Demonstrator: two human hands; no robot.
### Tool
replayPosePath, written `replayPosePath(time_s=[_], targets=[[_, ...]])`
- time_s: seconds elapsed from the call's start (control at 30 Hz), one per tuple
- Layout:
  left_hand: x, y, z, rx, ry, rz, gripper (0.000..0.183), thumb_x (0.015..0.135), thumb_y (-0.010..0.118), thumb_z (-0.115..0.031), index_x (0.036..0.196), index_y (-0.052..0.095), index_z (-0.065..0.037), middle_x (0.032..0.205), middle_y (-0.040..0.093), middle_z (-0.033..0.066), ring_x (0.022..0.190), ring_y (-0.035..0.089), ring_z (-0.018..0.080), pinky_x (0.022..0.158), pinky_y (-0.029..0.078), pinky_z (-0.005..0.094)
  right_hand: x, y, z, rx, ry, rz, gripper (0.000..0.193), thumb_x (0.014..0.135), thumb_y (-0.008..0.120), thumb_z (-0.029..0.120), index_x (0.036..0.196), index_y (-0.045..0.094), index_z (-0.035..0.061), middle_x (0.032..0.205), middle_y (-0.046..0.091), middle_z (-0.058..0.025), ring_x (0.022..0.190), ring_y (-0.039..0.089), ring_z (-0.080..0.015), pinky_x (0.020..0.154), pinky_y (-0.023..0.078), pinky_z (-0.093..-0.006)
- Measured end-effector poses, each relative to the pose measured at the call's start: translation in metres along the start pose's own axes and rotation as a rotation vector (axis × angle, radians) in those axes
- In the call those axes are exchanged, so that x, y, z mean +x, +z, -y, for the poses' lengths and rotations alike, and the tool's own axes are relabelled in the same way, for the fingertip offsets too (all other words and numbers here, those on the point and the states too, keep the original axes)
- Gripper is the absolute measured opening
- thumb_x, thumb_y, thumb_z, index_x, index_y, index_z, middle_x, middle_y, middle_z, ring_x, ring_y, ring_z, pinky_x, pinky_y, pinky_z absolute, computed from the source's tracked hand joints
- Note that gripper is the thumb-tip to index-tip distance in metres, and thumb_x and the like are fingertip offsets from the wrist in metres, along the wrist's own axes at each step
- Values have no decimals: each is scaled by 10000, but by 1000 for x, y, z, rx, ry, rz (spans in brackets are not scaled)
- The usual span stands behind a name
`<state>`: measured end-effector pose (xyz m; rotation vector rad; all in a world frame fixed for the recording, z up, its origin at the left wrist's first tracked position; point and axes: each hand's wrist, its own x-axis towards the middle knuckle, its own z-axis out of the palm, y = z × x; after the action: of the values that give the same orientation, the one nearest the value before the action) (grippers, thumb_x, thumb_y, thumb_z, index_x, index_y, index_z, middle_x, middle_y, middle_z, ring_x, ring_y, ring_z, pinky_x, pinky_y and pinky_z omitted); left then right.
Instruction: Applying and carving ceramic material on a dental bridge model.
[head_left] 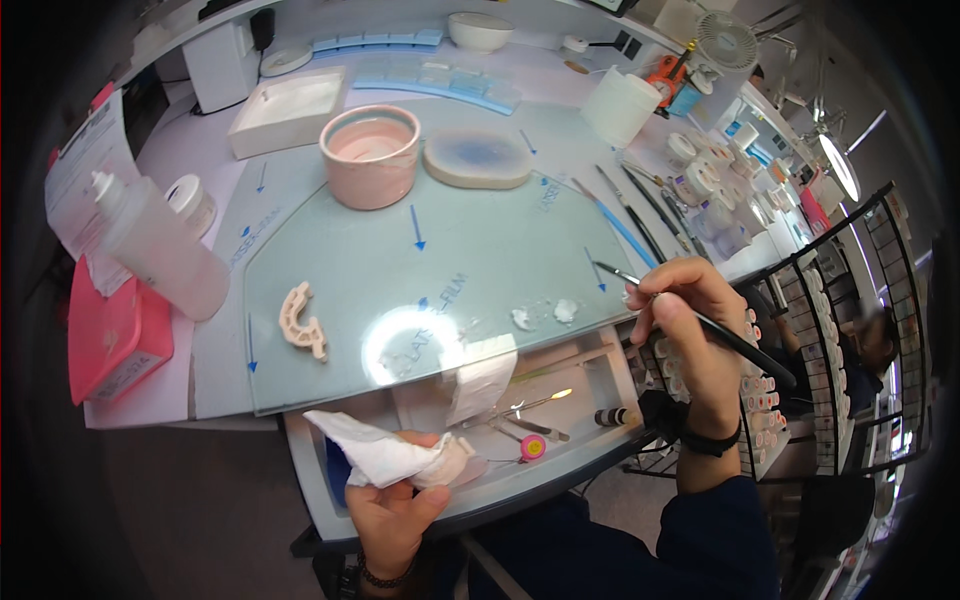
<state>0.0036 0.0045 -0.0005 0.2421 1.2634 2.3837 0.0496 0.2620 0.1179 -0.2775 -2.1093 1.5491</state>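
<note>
My left hand [392,520] is closed around a white tissue [365,452] and a small beige piece, perhaps a dental model [456,462], over an open drawer [318,500]. Its exact shape is partly hidden by the tissue and fingers. My right hand [692,320] pinches a thin black-handled brush [740,347], its tip pointing left above the right edge of a glass plate [510,240]. Two white dabs [565,311] lie near the plate's front edge. A beige dental arch piece [298,322] rests on the plate at the left.
Behind stand a pink cup [368,172] with liquid and an oval palette [478,165]. Several brushes [640,215] lie at the right beside small jars [695,183]. A squeeze bottle [165,250] and a pink box [118,335] stand left. Tools and a folded tissue [482,380] are in the drawer.
</note>
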Motion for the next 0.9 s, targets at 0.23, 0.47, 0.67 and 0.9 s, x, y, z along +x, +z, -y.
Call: replayPosePath(time_s=[0.23,0.47,0.67,0.9], targets=[[0,-2,-2,-10,-55,91,430,675,678,100,1074,524,54,1097,554,150,1011,549,209,897,442,336,-1,25,5,-12,-28,-51,401,919,406,343,937,580,-17,755,539,-46,655,494,-97,633,410,-213],[-1,-2,0,-40,-56,80,438,669,679,90,1076,518,65,1093,553,155,1013,547,211,898,440,338,-5,-7,-9,-161,100,27,100,792,541,57,866,566,-5,721,514,6,623,453,-23,557,353,-158],[0,-2,1,-41,-59,63,457,663,693,72,1083,512,68,1089,552,158,1006,545,213,892,436,341,-9,-12,-22,-142,156,-11,87,735,590,-10,819,566,-3,697,542,11,602,482,-15,530,371,-150],[0,-1,0,-27,-54,39,474,669,707,43,1096,503,67,1091,547,153,1003,543,210,890,433,340,-8,-7,-27,-66,201,9,75,754,608,13,813,572,-15,718,605,-44,629,559,-52,536,426,-161]])
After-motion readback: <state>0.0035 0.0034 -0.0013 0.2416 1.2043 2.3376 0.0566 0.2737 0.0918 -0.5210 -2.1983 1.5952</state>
